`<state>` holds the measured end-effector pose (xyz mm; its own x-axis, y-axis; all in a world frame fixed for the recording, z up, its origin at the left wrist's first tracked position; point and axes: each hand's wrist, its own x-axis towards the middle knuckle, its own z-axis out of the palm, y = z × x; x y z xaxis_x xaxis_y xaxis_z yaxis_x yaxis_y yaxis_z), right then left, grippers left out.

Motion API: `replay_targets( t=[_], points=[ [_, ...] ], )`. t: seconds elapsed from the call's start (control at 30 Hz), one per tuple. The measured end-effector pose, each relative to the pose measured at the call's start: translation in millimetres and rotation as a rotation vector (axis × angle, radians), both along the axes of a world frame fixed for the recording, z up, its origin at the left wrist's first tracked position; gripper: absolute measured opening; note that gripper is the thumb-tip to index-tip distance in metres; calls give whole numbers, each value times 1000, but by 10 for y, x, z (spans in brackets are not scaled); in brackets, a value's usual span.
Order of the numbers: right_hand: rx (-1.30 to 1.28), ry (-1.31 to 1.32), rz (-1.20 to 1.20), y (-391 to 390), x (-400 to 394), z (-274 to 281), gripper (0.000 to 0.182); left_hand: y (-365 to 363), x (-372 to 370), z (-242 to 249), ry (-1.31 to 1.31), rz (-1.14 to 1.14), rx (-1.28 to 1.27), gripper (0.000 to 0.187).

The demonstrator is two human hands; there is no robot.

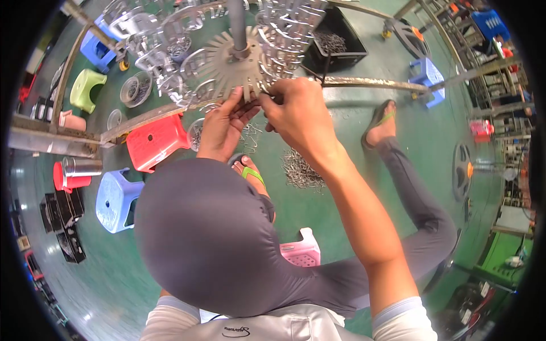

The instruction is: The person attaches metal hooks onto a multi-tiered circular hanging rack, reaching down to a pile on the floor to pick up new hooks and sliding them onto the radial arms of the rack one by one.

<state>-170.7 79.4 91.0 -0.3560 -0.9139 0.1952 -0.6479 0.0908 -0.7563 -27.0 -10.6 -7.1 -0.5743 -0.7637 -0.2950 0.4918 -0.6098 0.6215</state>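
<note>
A slotted metal disc (227,67) sits on a grey vertical rod, with shiny bent metal parts (287,34) hanging round it. My left hand (226,124) is at the disc's lower edge, palm turned up and fingers curled; what it holds, if anything, is too small to name. Close beside it on the right, my right hand (296,108) pinches at the same edge with bent fingers, and its fingertips are partly hidden. A pile of small metal hooks (301,169) lies on the green floor below the hands.
A metal frame bar (369,83) crosses behind my hands. A red stool (156,142) and a blue stool (116,200) stand at the left, a pink stool (301,249) below. A black crate (335,42) holds small parts. Tubs (136,90) stand further left.
</note>
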Motion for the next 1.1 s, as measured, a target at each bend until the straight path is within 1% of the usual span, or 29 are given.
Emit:
replay_targets(
  t=[0.17, 0.37, 0.5, 0.6, 0.67, 0.7, 0.8, 0.87, 0.93, 0.97, 1.07, 1.1],
  points=[
    [28, -25, 2, 11, -26, -4, 23, -2, 36, -58, -13, -67, -53, 26],
    [27, -36, 1, 8, -85, -28, 24, 20, 13, -81, 31, -37, 18, 24],
    [36, -26, 21, 18, -114, 15, 24, 2, 34, -204, 47, -78, -14, 24],
    [109, -74, 37, 35, -130, 59, 23, -46, 10, -227, 82, -71, -38, 25],
    [85, -74, 35, 68, -101, 67, 22, -77, 16, -298, 115, -54, -33, 25],
    [74, -73, 35, 95, -81, 88, 22, -98, 21, -306, 117, -54, -16, 24],
    [178, -65, 70, 204, -88, 188, 21, -108, 41, -288, 147, -43, 51, 22],
    [111, -111, 93, 275, -83, 183, 18, -54, 49, -181, 207, -24, 116, 20],
    [63, -146, 107, 343, -108, 181, 18, -95, 149, -289, 340, -191, 98, 22],
    [48, -159, 113, 371, -123, 184, 19, -64, 151, -222, 407, -274, 89, 23],
    [49, -200, 147, 424, -180, 205, 20, 188, 246, 16, 53, -473, -121, 27],
    [60, -216, 161, 442, -194, 223, 20, 244, 265, -10, -76, -423, -135, 30]
  ],
)
